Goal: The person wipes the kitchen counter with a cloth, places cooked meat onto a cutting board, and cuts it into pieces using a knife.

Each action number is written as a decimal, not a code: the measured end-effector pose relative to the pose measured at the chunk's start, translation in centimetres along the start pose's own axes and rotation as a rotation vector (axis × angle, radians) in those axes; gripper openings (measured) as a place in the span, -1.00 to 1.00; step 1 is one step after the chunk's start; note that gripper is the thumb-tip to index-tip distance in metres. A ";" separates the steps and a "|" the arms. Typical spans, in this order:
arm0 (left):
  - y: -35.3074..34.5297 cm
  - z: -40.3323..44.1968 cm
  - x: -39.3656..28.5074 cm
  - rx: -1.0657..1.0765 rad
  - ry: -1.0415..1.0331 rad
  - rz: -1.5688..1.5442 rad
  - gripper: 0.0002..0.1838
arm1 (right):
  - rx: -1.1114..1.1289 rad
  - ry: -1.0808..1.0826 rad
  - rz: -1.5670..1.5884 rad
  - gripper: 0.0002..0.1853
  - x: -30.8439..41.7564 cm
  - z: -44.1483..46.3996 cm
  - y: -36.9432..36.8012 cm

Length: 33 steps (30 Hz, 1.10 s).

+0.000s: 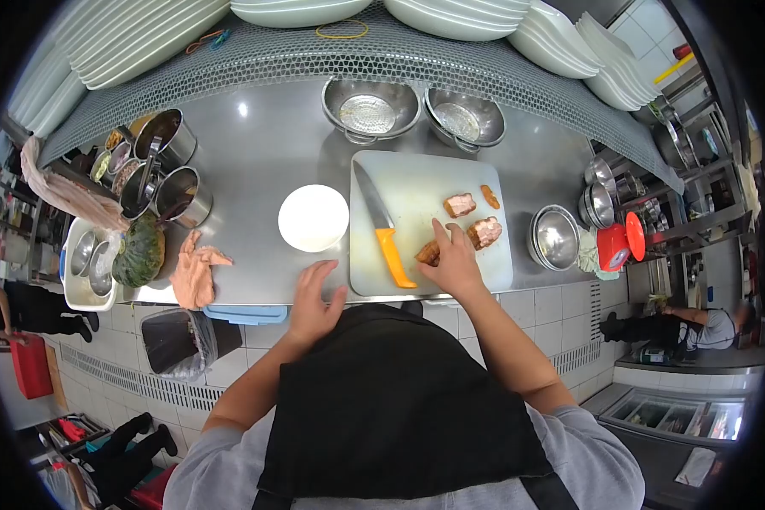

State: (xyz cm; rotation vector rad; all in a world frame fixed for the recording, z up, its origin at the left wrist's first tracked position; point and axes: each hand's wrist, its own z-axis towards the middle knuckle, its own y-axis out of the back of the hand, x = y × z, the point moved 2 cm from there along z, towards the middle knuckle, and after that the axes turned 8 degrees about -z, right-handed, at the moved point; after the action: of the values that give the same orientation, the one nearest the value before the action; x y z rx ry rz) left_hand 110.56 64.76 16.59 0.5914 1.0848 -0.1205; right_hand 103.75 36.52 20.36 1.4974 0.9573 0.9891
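Observation:
A white cutting board [425, 183] lies on the steel counter. On its left side rests a knife [382, 223] with a yellow handle, touched by neither hand. My right hand [453, 262] is over the board, its fingers on a browned piece of meat [427, 252]. Just beyond that hand are a larger meat chunk [484, 232], another chunk [460, 205] and a small browned piece [490, 196]. My left hand [315, 299] is at the counter's front edge with fingers apart and nothing in it, just below a round white plate [314, 218].
Two steel colanders [367, 112] stand behind the board. Steel bowls [556, 239] and a red scale [620, 244] are to the right. Leftward are a pink cloth [197, 274], a green pumpkin [139, 252] and steel pots [183, 197]. Other people stand at both sides.

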 end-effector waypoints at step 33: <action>-2.8 0.1 -1.1 0.017 0.030 -0.041 -0.54 | -0.197 -0.217 -0.017 -0.06 -10.4 2.3 4.9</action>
State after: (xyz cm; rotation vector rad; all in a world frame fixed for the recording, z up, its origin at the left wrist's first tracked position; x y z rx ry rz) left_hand 109.08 62.18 16.49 0.5874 1.1262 -0.1571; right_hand 102.73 25.45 23.97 1.3954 0.6963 0.8624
